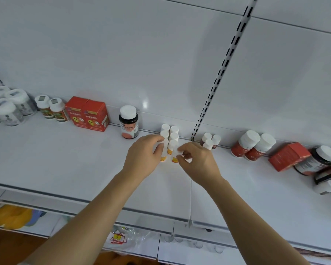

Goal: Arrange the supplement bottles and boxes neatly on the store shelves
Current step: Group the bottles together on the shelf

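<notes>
My left hand (143, 156) holds the front left little bottle (163, 150), and my right hand (196, 161) pinches the one beside it (174, 148). Their two rows look nearly straight. Far to my right, a red box (289, 156) and dark bottles (321, 163) lie messy, so I think lots is left.

Both forearms reach forward, left hand (141, 156) and right hand (198, 161) side by side, fingers curled.

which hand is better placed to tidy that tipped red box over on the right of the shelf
The right hand. It is nearer the tipped red box, though it pinches a small white-capped bottle it would have to release first. The left hand grips the neighbouring bottle and would have to cross over.
</notes>
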`<state>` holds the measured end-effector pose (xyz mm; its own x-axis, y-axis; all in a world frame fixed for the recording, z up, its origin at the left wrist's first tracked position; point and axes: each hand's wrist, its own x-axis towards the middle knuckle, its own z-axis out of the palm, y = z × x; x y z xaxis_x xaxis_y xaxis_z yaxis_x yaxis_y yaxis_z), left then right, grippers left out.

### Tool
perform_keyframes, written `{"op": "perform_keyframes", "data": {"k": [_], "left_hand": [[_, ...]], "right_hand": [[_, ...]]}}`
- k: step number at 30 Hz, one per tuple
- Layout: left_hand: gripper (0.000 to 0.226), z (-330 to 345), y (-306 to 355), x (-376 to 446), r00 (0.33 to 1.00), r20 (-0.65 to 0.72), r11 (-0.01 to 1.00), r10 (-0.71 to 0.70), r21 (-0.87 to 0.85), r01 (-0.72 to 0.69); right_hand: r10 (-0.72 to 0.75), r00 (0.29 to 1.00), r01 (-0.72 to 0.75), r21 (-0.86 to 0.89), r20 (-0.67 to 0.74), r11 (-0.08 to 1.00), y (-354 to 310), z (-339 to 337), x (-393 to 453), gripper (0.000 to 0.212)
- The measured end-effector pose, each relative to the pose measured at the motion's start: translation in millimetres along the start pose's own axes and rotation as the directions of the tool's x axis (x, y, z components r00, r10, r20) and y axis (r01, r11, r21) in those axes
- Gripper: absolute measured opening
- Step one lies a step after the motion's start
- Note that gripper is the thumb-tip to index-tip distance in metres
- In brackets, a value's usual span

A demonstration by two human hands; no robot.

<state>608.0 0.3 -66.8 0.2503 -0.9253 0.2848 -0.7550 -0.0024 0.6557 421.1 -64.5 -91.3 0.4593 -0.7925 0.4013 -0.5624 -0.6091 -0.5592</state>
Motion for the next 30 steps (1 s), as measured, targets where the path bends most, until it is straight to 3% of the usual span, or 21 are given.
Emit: {"op": "perform_keyframes", "data": {"k": [5,30], "left_hand": [[0.027,-6,-11,-10,0.997,0.017,0.986,0.080,0.147,-0.081],[0.035,6,-30,-9,0.993,0.082,0.979,0.083,0.178,-0.096]], "right_hand": [[-0.059,0.997,0.054,-0.106,-0.048,0.993,-1,29,-7,0.016],[-0.088,0.989,0.060,-0.223,-0.121,0.973,8,43,-9,0.023]]}}
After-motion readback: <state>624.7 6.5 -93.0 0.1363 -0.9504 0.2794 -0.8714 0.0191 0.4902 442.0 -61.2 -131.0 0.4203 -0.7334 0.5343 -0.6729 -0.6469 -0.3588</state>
